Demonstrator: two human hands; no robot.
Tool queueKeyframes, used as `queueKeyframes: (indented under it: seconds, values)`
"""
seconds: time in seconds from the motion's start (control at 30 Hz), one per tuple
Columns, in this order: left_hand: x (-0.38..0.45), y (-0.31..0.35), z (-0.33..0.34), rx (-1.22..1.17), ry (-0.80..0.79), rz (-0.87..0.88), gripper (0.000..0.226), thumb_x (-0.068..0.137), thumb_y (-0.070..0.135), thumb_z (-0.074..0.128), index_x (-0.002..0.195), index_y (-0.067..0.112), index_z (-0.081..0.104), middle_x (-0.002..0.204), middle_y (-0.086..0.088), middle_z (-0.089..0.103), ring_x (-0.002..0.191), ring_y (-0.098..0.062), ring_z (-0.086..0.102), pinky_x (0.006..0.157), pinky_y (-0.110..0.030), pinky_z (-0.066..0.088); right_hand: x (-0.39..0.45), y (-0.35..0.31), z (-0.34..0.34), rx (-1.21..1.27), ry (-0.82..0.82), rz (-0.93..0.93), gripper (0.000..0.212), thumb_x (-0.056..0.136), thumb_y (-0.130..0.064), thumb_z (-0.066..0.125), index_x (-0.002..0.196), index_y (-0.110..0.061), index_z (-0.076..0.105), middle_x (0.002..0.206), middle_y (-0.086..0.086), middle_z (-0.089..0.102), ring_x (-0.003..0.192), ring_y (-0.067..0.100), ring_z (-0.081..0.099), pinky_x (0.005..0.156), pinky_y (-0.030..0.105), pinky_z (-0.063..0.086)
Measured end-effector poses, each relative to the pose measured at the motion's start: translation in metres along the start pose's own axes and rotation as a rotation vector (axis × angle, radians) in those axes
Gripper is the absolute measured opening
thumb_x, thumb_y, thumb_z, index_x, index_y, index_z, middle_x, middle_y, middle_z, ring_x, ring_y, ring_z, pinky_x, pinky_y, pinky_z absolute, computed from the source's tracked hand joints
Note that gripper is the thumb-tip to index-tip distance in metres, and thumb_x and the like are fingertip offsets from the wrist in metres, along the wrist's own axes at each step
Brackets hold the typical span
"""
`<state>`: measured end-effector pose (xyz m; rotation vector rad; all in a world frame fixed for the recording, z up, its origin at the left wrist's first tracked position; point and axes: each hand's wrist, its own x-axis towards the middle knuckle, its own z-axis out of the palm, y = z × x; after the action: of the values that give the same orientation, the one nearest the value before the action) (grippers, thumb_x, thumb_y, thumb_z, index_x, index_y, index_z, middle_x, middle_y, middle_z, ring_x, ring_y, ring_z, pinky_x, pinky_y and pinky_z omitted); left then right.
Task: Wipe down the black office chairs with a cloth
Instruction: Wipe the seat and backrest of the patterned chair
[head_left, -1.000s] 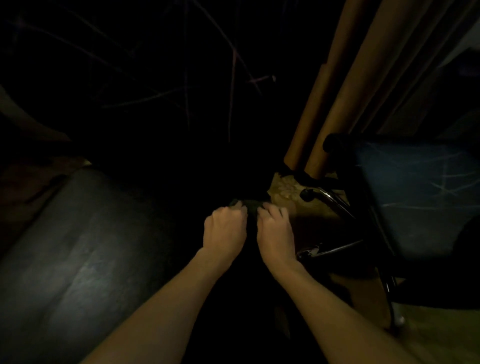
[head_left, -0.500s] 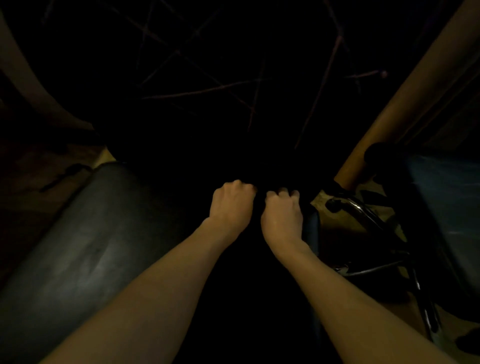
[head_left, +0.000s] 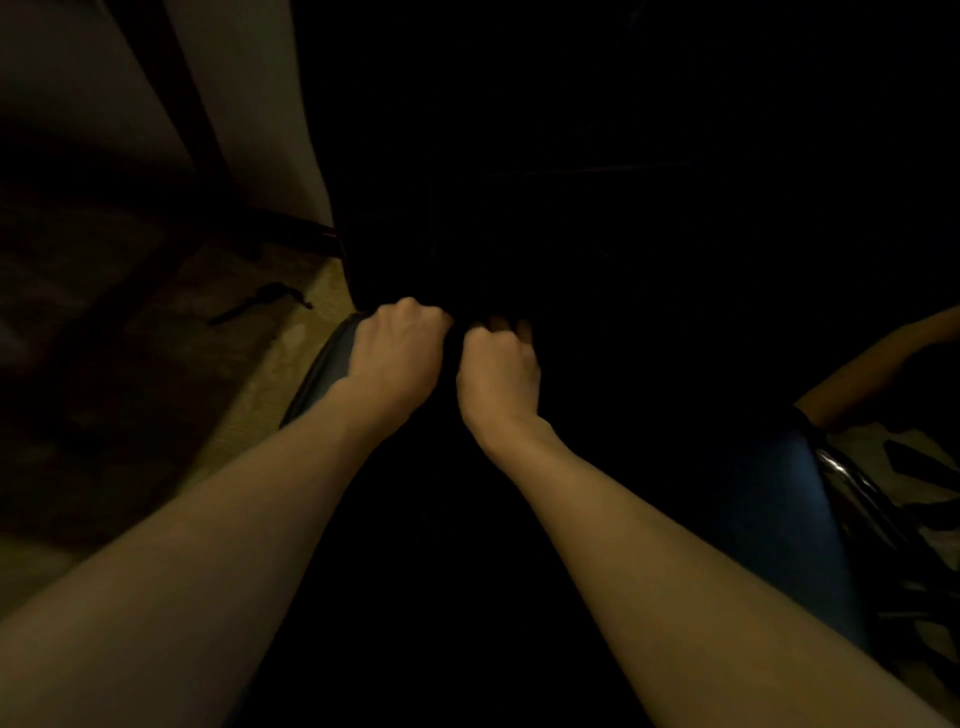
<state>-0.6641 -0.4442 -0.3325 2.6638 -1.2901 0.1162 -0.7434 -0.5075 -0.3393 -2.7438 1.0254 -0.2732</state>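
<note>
Your view's swung left, chair seat now under you; L hand & R hand both fisted tight together, cloth too dark to see, wipe prob ongoing

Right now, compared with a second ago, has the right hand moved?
Yes. The right hand has shifted left, away from the chrome chair frame; it was close beside the frame earlier and is now well clear of it.

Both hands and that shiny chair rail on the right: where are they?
left hand (head_left: 397, 353), head view, back of the fist.
right hand (head_left: 498, 371), head view, back of the fist.
chrome chair rail (head_left: 852, 483), head view, lit bend.
</note>
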Motion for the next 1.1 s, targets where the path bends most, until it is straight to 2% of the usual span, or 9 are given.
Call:
queueKeyframes:
  seconds: [0.1, 0.23, 0.43, 0.7, 0.83, 0.9, 0.97, 1.0, 1.1]
  values:
    - [-0.013, -0.039, -0.006, 0.037, 0.020, -0.081, 0.028, 0.099, 0.015, 0.043, 0.115, 0.015, 0.066, 0.106, -0.020, 0.062, 0.101, -0.042, 0.060, 0.073, -0.042, 0.046, 0.002, -0.039, 0.013, 0.041, -0.022, -0.088, 0.033, 0.095, -0.006, 0.044, 0.127, -0.007, 0.055, 0.130, 0.012, 0.052, 0.124, 0.034, 0.038, 0.091, 0.038, 0.044]
    - [-0.037, -0.061, -0.011, -0.008, 0.032, -0.147, 0.033, 0.096, 0.014, 0.044, 0.121, 0.018, 0.066, 0.107, -0.023, 0.062, 0.099, -0.045, 0.059, 0.073, -0.043, 0.047, -0.008, -0.063, 0.020, 0.066, -0.052, -0.180, 0.031, 0.096, -0.007, 0.041, 0.124, -0.006, 0.055, 0.130, 0.014, 0.050, 0.122, 0.035, 0.039, 0.091, 0.038, 0.041]
    - [-0.072, -0.048, -0.015, -0.025, -0.002, -0.213, 0.032, 0.092, 0.011, 0.050, 0.121, 0.017, 0.064, 0.103, -0.024, 0.060, 0.095, -0.045, 0.059, 0.070, -0.042, 0.048, -0.031, -0.044, 0.010, -0.022, -0.089, -0.276, 0.030, 0.091, -0.006, 0.048, 0.119, -0.003, 0.057, 0.127, 0.013, 0.051, 0.123, 0.037, 0.040, 0.082, 0.038, 0.047]
    - [-0.091, -0.020, -0.022, 0.042, 0.006, -0.303, 0.037, 0.093, 0.012, 0.048, 0.128, 0.017, 0.060, 0.114, -0.019, 0.062, 0.110, -0.037, 0.053, 0.085, -0.040, 0.045, -0.042, -0.033, -0.006, -0.050, -0.166, -0.346, 0.031, 0.093, -0.007, 0.048, 0.123, -0.003, 0.055, 0.128, 0.015, 0.050, 0.125, 0.037, 0.038, 0.083, 0.039, 0.046]
    - [-0.077, -0.016, -0.020, 0.015, 0.003, -0.321, 0.042, 0.091, 0.010, 0.051, 0.132, 0.019, 0.058, 0.117, -0.019, 0.063, 0.110, -0.039, 0.055, 0.086, -0.039, 0.045, -0.025, -0.023, -0.005, -0.104, -0.197, -0.368, 0.034, 0.094, -0.012, 0.048, 0.127, -0.005, 0.051, 0.132, 0.014, 0.047, 0.127, 0.036, 0.035, 0.086, 0.038, 0.044]
    - [-0.071, -0.012, -0.017, 0.006, 0.050, -0.285, 0.040, 0.086, 0.007, 0.054, 0.123, 0.016, 0.065, 0.107, -0.018, 0.068, 0.097, -0.038, 0.062, 0.078, -0.037, 0.048, -0.016, -0.013, -0.006, -0.100, -0.241, -0.368, 0.037, 0.095, -0.014, 0.046, 0.131, -0.006, 0.048, 0.135, 0.014, 0.045, 0.129, 0.035, 0.033, 0.086, 0.037, 0.043]
    - [-0.067, -0.005, -0.015, -0.005, 0.052, -0.257, 0.036, 0.073, 0.006, 0.058, 0.104, 0.014, 0.073, 0.088, -0.014, 0.073, 0.076, -0.036, 0.066, 0.059, -0.034, 0.052, -0.014, 0.000, -0.012, -0.089, -0.264, -0.371, 0.037, 0.094, -0.011, 0.047, 0.130, -0.005, 0.048, 0.134, 0.014, 0.046, 0.128, 0.035, 0.035, 0.086, 0.038, 0.044]
    - [-0.066, -0.001, -0.014, -0.021, 0.053, -0.263, 0.035, 0.071, 0.007, 0.059, 0.102, 0.013, 0.074, 0.086, -0.014, 0.073, 0.074, -0.037, 0.066, 0.056, -0.034, 0.052, -0.016, 0.005, -0.017, -0.079, -0.276, -0.371, 0.035, 0.092, -0.009, 0.047, 0.127, -0.004, 0.050, 0.131, 0.013, 0.047, 0.126, 0.035, 0.036, 0.085, 0.038, 0.045]
    - [-0.064, 0.016, -0.019, -0.133, -0.089, -0.384, 0.038, 0.084, 0.011, 0.057, 0.120, 0.019, 0.064, 0.102, -0.014, 0.070, 0.096, -0.036, 0.062, 0.071, -0.038, 0.050, -0.018, 0.012, -0.034, -0.047, -0.354, -0.360, 0.032, 0.089, -0.004, 0.049, 0.120, -0.002, 0.054, 0.126, 0.014, 0.049, 0.124, 0.035, 0.038, 0.082, 0.039, 0.047]
